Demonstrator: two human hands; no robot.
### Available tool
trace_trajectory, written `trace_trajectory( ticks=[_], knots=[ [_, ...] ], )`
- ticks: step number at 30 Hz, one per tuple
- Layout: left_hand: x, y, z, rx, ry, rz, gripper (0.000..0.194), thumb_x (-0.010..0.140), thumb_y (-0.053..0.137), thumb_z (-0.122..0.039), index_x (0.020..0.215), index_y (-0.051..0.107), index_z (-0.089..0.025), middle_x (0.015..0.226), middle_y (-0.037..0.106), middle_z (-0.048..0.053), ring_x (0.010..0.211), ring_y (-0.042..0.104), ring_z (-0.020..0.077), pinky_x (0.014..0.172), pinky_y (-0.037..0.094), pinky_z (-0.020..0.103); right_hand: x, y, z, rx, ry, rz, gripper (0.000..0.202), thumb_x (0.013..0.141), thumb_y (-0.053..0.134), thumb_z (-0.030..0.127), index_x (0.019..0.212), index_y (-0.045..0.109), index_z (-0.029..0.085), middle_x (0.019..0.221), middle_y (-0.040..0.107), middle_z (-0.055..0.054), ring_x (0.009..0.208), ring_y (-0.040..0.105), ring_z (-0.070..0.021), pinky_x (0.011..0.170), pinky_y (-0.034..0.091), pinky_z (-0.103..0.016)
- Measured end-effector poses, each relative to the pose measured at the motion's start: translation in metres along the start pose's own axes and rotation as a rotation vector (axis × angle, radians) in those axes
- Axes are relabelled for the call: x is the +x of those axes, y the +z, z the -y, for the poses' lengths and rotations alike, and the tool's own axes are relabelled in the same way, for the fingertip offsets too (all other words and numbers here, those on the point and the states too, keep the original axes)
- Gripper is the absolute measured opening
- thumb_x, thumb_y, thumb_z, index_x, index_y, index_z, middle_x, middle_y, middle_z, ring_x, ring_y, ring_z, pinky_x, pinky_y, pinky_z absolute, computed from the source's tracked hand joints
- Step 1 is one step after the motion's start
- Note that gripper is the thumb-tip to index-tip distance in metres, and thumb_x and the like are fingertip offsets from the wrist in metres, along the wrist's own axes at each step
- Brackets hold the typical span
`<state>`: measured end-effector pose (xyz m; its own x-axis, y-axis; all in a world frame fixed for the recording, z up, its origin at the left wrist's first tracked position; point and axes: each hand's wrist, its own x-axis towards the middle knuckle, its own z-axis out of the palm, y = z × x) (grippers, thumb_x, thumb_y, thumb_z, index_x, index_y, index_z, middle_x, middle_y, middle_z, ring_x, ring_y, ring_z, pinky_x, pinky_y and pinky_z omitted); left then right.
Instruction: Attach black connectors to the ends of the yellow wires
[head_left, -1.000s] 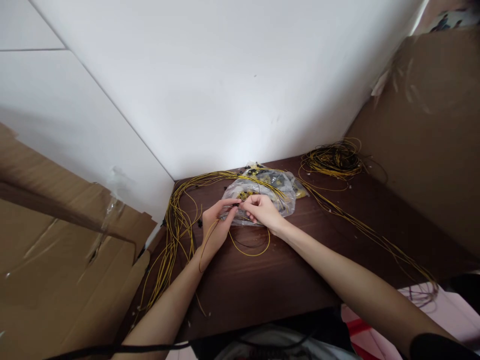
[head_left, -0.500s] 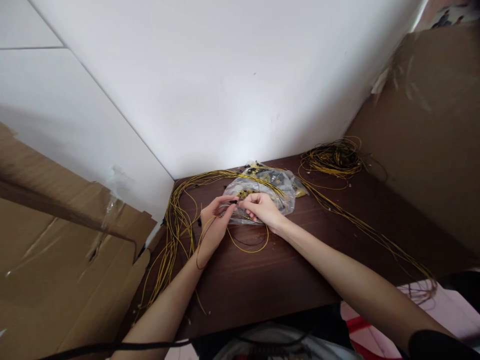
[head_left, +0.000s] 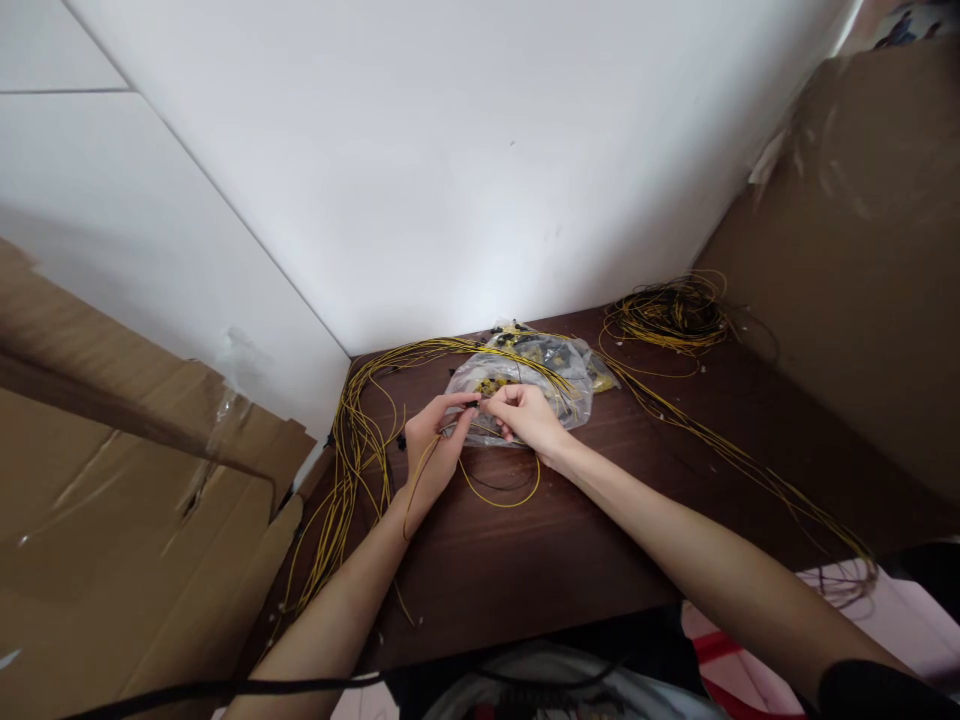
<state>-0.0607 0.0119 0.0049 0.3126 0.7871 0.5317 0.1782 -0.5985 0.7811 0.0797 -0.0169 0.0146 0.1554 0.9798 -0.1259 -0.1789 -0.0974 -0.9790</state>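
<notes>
My left hand (head_left: 439,440) pinches a small black connector (head_left: 471,405) between thumb and fingertips. Right beside it, my right hand (head_left: 525,415) is closed, thumb against fingers; the tip it grips is too small to make out, though a thin yellow wire (head_left: 517,503) loops below both hands. Another dark wire (head_left: 412,500) hangs over my left wrist. Behind the hands lies a clear plastic bag (head_left: 581,400) holding small yellow and black parts. A bundle of yellow wires (head_left: 352,420) curves from the bag to the left and down toward my left forearm.
On the brown table (head_left: 510,580), a coil of yellow and black wires (head_left: 671,315) rests at the back right. More wires (head_left: 735,450) stretch to the right front edge. Cardboard (head_left: 135,530) stands at the left, a cardboard panel (head_left: 847,270) at the right, and a white wall (head_left: 480,180) behind.
My left fingers have closed further over the black connector, so less of it shows. My right hand has stayed almost in place.
</notes>
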Motion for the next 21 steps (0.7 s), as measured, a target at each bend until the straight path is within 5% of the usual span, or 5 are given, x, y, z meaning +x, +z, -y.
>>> trace_trajectory(
  ticks=[21],
  knots=[
    [0.0031,-0.0037,-0.0047,0.050,0.011,0.031,0.014,0.077,0.060,-0.019,0.089,0.068,-0.018,0.090,0.071,0.004,0.081,0.067,0.0157,0.076,0.055,0.027,0.0001,-0.0001,-0.0001,0.013,0.013,0.021,0.017,0.062,0.064,0.027,0.057,0.054,0.014,0.044,0.045,0.006,0.036,0.038,-0.0028,0.033,0.030,-0.015]
  ],
)
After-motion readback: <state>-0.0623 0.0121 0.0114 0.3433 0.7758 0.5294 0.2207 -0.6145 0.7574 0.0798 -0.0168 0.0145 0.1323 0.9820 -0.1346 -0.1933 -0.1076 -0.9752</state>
